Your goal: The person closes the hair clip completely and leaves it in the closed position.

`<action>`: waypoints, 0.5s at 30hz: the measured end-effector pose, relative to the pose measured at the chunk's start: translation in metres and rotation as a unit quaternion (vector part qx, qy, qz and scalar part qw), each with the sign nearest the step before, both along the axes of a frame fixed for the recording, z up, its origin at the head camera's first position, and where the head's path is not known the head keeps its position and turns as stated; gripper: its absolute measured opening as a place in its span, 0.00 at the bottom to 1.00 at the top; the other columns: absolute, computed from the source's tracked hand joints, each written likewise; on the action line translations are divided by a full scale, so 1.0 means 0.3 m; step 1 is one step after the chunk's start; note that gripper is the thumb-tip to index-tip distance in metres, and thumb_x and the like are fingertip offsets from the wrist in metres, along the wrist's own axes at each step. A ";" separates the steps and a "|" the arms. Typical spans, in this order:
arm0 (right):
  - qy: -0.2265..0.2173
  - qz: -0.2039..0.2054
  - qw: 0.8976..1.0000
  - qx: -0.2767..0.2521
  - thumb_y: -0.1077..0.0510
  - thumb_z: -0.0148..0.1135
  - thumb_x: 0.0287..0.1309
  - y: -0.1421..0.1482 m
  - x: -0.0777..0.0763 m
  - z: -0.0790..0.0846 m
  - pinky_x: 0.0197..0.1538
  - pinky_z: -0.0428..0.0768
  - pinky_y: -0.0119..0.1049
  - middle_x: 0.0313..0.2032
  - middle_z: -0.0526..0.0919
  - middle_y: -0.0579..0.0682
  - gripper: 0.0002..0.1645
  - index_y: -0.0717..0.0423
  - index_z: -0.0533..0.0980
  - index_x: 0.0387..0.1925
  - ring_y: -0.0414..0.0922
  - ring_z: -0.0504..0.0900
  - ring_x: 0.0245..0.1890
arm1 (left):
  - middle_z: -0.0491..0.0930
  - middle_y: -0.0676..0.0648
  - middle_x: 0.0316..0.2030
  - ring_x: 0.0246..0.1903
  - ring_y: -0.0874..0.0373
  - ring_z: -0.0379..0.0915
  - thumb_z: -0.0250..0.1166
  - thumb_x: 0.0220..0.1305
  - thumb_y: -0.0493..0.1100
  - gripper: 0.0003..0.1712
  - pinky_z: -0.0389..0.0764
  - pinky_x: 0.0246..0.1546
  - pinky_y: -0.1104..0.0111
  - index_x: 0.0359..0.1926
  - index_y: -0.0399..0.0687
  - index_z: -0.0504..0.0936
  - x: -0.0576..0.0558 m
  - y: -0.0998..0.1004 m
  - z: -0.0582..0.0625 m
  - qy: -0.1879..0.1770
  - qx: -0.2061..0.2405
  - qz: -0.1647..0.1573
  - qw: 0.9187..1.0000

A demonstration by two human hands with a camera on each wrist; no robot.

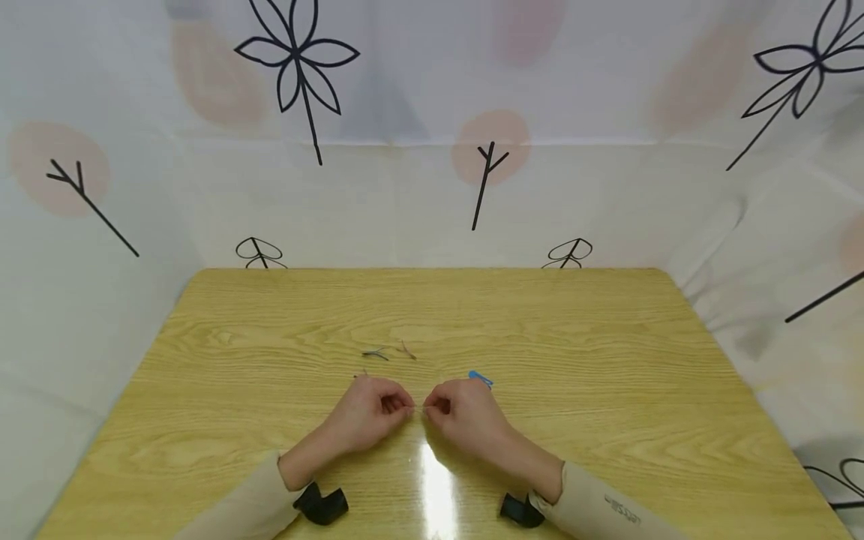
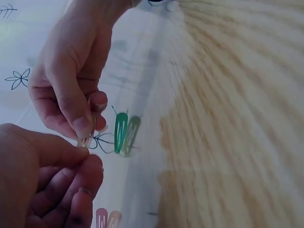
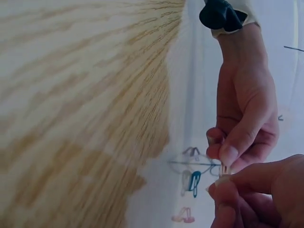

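Between both sets of fingertips is a small, pale, see-through hair clip (image 2: 84, 141), mostly covered by fingers. My left hand (image 1: 370, 411) pinches one end with thumb and forefinger. The other end is pinched by my right hand (image 1: 467, 412), which faces the left one closely. Just beyond the right knuckles lies a hair clip (image 1: 481, 377) that looks blue in the head view. Past the left hand are a dark bluish clip (image 1: 375, 352) and a reddish clip (image 1: 406, 349). Another clip (image 1: 361, 374) is partly hidden behind the left knuckles.
The wood-grain table (image 1: 574, 330) extends around both hands, with a bright glare patch (image 1: 437, 487) in front of them. White cloth (image 1: 405, 202) with plant drawings stands behind and along both sides. A black strap device (image 1: 322, 504) sits at the left wrist, another (image 1: 521, 511) at the right.
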State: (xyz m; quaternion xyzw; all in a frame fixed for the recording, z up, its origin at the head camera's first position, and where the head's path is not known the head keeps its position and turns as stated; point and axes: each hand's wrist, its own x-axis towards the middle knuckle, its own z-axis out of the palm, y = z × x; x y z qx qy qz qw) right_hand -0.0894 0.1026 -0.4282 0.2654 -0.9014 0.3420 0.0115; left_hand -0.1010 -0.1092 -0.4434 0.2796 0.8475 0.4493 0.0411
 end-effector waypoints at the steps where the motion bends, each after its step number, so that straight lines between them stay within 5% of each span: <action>1: -0.001 -0.001 1.000 0.000 0.67 0.68 0.55 0.000 -0.003 -0.002 0.31 0.77 0.29 0.25 0.85 0.43 0.05 0.56 0.85 0.28 0.33 0.80 0.25 | 0.81 0.58 0.25 0.25 0.69 0.75 0.70 0.59 0.34 0.04 0.78 0.27 0.72 0.30 0.46 0.87 -0.001 0.000 0.000 -0.002 -0.001 0.001 1.000; 8: -0.052 0.002 0.998 -0.038 0.64 0.68 0.59 0.009 -0.019 -0.013 0.36 0.80 0.31 0.30 0.86 0.42 0.03 0.55 0.86 0.32 0.34 0.82 0.31 | 0.82 0.58 0.25 0.26 0.69 0.76 0.69 0.62 0.38 0.02 0.78 0.28 0.71 0.33 0.45 0.88 -0.012 -0.014 0.005 -0.022 -0.011 0.000 1.000; 15: -0.049 0.017 0.997 -0.064 0.66 0.68 0.60 0.013 -0.029 -0.019 0.39 0.81 0.32 0.35 0.87 0.45 0.05 0.55 0.86 0.36 0.37 0.84 0.36 | 0.84 0.57 0.29 0.28 0.67 0.78 0.70 0.62 0.36 0.04 0.79 0.30 0.70 0.36 0.50 0.88 -0.028 -0.032 0.007 -0.027 0.004 -0.002 1.000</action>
